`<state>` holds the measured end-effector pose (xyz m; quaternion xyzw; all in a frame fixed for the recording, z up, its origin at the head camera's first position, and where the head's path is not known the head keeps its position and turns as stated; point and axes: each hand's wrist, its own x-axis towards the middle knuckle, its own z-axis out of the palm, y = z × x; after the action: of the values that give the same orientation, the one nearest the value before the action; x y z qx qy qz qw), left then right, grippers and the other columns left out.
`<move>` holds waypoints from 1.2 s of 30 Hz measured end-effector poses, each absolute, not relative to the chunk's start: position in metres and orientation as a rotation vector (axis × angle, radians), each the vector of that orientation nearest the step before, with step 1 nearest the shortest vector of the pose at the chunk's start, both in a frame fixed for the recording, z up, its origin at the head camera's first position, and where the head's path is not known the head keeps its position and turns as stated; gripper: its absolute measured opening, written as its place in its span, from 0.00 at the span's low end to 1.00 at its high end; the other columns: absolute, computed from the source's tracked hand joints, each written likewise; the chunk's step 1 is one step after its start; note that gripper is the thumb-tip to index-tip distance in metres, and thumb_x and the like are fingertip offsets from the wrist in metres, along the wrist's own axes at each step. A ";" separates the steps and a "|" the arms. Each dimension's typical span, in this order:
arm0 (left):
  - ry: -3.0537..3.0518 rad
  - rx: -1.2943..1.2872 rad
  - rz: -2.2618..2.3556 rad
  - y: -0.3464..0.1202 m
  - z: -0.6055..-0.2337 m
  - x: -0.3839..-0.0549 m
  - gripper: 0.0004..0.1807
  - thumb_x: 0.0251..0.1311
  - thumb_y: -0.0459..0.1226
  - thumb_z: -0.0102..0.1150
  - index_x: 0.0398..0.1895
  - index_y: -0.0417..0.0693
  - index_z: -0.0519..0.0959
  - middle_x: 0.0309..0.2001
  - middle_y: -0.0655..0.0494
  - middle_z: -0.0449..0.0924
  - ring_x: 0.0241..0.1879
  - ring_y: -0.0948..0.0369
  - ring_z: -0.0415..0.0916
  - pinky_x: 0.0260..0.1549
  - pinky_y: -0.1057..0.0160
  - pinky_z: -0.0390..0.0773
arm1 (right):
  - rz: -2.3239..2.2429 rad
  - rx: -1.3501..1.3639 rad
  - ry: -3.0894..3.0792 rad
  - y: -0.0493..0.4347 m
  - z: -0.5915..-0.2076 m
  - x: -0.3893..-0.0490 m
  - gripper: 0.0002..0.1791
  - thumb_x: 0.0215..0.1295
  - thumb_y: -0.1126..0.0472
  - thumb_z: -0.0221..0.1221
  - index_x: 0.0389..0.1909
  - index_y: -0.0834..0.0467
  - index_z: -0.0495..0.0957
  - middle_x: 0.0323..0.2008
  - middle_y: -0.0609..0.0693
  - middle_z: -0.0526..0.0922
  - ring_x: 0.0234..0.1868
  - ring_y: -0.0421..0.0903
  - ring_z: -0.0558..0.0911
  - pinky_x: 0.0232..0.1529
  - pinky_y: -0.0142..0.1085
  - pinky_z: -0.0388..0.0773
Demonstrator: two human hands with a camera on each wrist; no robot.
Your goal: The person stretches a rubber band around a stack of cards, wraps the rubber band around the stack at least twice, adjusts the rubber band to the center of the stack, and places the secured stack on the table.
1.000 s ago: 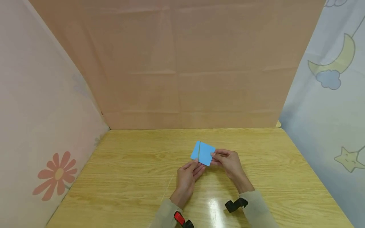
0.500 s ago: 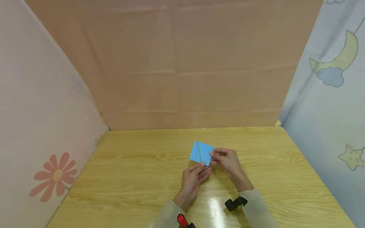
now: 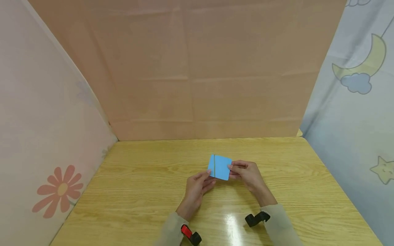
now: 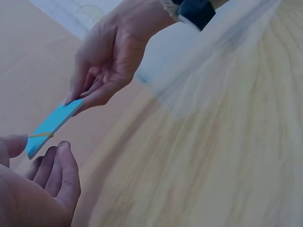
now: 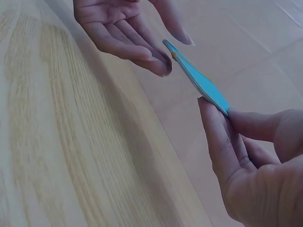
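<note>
A thin stack of light blue cards (image 3: 223, 167) is held up over the table, its layered edge showing in the right wrist view. Around its left part runs a yellowish rubber band (image 3: 214, 165), straight across near the left end. My right hand (image 3: 249, 176) pinches the stack's right end between thumb and fingers. At the opposite end is my left hand (image 3: 197, 188), thumb on one side and fingers on the other. Both wrist views show a gap between the left fingertips (image 5: 163, 68) and the cards (image 5: 201, 82).
The wood-grain table (image 3: 138, 177) lies beneath both hands. Behind it hangs a tan cloth (image 3: 191, 75). A flower-printed curtain (image 3: 37, 119) stands at the left, a moon-printed one (image 3: 347, 126) at the right. Dark camera mounts (image 3: 257, 218) sit on both wrists.
The rubber band, which was slanting in two lines half a second ago, now lies as one straight line. My left hand has shifted left from the lower edge; my right hand keeps its pinch.
</note>
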<state>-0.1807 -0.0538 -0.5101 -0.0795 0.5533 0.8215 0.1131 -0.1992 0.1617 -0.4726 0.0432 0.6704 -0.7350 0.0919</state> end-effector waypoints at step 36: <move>1.823 -0.077 2.071 -0.094 -0.508 -0.215 0.18 0.69 0.34 0.68 0.58 0.35 0.85 0.42 0.53 0.91 0.37 0.63 0.89 0.44 0.62 0.91 | -2.012 -0.033 2.024 0.164 -0.486 -0.193 0.21 0.75 0.67 0.62 0.60 0.78 0.75 0.38 0.50 0.87 0.35 0.42 0.91 0.42 0.35 0.91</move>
<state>-0.2149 -0.0941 -0.5076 -0.0272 0.6484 0.7368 0.1894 -0.1934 0.1636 -0.4859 -0.0115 0.7019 -0.6976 0.1434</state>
